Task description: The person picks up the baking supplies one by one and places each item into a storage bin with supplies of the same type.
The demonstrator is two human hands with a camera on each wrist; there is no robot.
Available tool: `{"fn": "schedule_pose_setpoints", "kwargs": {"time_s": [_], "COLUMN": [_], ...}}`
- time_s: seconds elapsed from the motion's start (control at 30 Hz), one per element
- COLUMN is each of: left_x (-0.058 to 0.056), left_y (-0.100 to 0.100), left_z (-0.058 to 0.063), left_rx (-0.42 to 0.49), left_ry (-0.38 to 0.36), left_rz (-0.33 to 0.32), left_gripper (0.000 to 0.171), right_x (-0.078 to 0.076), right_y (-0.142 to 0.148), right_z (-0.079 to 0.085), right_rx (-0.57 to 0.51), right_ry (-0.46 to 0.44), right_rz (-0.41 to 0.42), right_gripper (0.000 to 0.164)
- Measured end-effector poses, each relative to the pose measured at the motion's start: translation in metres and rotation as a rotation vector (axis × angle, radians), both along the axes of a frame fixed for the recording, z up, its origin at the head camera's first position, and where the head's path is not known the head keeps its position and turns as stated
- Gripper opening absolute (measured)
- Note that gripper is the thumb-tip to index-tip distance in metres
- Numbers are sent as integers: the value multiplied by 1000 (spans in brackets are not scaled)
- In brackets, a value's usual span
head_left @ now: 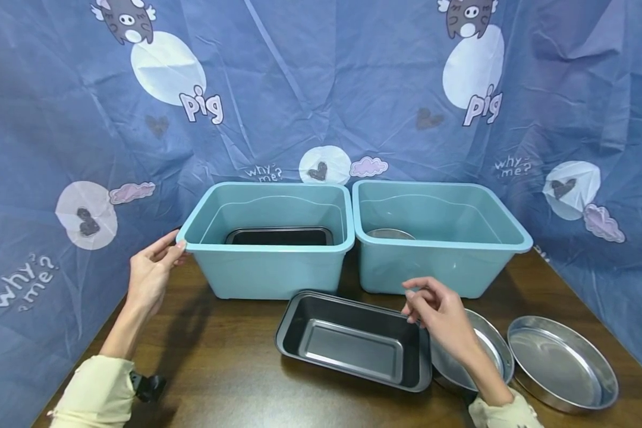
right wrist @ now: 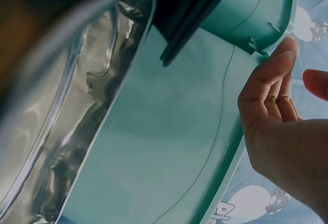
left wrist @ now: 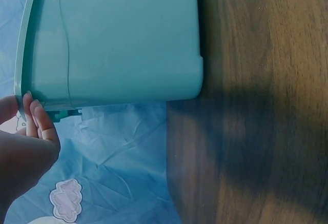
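My left hand (head_left: 150,276) pinches the rim of the left turquoise plastic tub (head_left: 270,270) at its front left corner, thumb on top. In the left wrist view the fingers (left wrist: 45,126) lie against the tub's edge. Above the right end of a dark rectangular loaf pan (head_left: 353,348) hovers my right hand (head_left: 441,318), its fingers loosely bent with nothing between them. The loaf pan lies at a slant on the table before the tubs. Inside the left tub is another dark rectangular pan (head_left: 279,236), mostly hidden by the front wall.
A second turquoise tub (head_left: 417,267) stands at the right, with the edge of a round metal pan (head_left: 390,233) showing inside. Two round silver cake pans lie at the right, one (head_left: 494,345) partly behind my forearm, the other (head_left: 562,362) farther right. A blue printed cloth (head_left: 278,119) hangs behind.
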State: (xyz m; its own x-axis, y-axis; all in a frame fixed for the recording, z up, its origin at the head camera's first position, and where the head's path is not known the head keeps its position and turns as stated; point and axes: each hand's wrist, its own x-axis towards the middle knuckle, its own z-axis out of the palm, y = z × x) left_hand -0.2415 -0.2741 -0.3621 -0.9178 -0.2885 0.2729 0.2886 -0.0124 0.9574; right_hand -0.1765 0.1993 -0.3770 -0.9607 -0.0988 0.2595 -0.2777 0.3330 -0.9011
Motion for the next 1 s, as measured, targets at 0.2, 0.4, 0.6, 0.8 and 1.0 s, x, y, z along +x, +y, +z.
{"fn": "schedule_pose_setpoints", "kwargs": {"time_s": [0.2,0.4,0.6,0.8,1.0], "left_x": [-1,-2,-1,1,1], "left_y": [0,-1,-1,-3,-2], "left_z": [-1,-1,-1,-1,0], "left_rx": [-9,-8,3,11,7], "left_ry": [-2,-3,-1,4,17], "left_rz": [-3,-5,1,-3,-13], "left_gripper": [49,49,47,49,48], "right_x": [6,12,18,25,30], "right_y": [8,17,23,27,33], "right_z": [-6,-8,-13,-17,-23], "right_rx": [12,52,65,77,86], "right_ry": [-30,-52,-49,-48,-49], "right_rz": [-21,-63,-77,-104,-108], "right_gripper": [19,18,19,17,18]}}
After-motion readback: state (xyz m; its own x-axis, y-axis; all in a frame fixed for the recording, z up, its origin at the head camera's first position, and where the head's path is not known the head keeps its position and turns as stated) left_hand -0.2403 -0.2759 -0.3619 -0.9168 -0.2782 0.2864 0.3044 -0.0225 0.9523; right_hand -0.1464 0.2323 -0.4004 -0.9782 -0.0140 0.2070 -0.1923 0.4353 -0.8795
